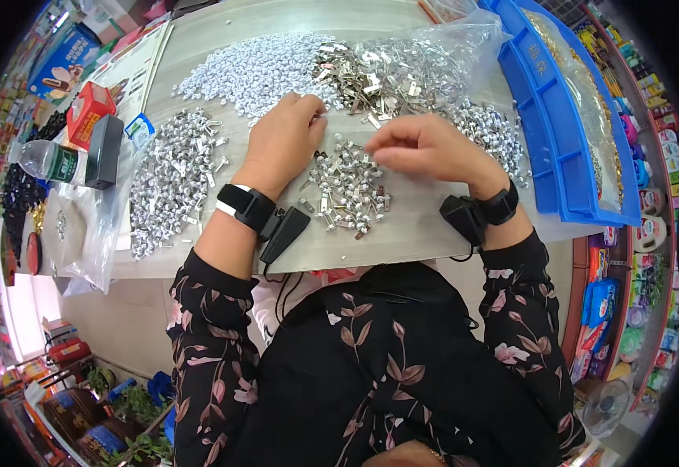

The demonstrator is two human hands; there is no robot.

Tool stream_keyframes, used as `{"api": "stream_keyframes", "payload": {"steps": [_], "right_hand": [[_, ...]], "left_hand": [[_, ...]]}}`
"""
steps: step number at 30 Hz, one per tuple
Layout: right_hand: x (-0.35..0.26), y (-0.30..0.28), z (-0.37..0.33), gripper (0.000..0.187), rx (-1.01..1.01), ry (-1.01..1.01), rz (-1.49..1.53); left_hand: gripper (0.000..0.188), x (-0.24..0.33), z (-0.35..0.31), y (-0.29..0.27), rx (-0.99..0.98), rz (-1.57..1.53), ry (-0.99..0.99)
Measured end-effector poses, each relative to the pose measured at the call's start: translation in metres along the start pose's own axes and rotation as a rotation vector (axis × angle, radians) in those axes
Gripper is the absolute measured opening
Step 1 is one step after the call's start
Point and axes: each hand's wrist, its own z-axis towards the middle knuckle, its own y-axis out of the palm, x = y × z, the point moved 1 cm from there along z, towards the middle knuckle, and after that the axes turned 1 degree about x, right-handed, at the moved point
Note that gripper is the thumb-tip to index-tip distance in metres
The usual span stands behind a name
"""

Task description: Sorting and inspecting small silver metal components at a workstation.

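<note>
My left hand (285,138) is at the near edge of a spread of small white bead-like pieces (265,70). Its fingers are bent together, and whatever they hold is hidden. My right hand (433,152) hovers slightly blurred over the table, fingers curled toward the thumb; I cannot make out anything between them. Below and between the hands lies a loose heap of small metal pieces with white round parts (351,191). Past the right hand, flat silvery metal clips (363,82) lie beside and partly under a clear plastic bag (464,47).
More small metal pieces are piled at left (172,179) and right (495,136). A blue plastic tray (545,140) stands at the right edge. On the left are a green-labelled bottle (55,161), a dark grey box (103,152) and a red box (89,115). Stocked shelves (650,156) flank the table.
</note>
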Motion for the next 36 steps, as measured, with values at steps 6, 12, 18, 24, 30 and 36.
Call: {"api": "stream_keyframes", "payload": {"steps": [6, 12, 18, 24, 30, 36], "right_hand": [[0.012, -0.003, 0.021, 0.015, 0.247, 0.022, -0.38], [0.018, 0.007, 0.027, 0.015, 0.341, -0.065, -0.642], [0.015, 0.008, 0.027, 0.015, 0.28, -0.012, -0.545], [0.024, 0.007, 0.033, 0.016, 0.29, -0.028, -0.486], [0.03, 0.003, 0.035, 0.018, 0.326, -0.026, -0.06], [0.024, 0.014, 0.013, 0.001, 0.189, -0.017, 0.43]], "left_hand": [[0.016, 0.005, -0.002, -0.004, -0.028, -0.009, -0.029], [0.014, 0.007, -0.008, -0.013, -0.048, -0.125, 0.085], [0.01, 0.011, -0.01, -0.015, -0.235, -0.09, 0.123], [0.011, 0.011, -0.006, -0.01, -0.21, -0.085, 0.169], [0.017, 0.007, -0.005, -0.026, -0.097, -0.359, -0.102], [0.016, 0.014, -0.002, 0.004, -0.156, -1.363, -0.264]]}}
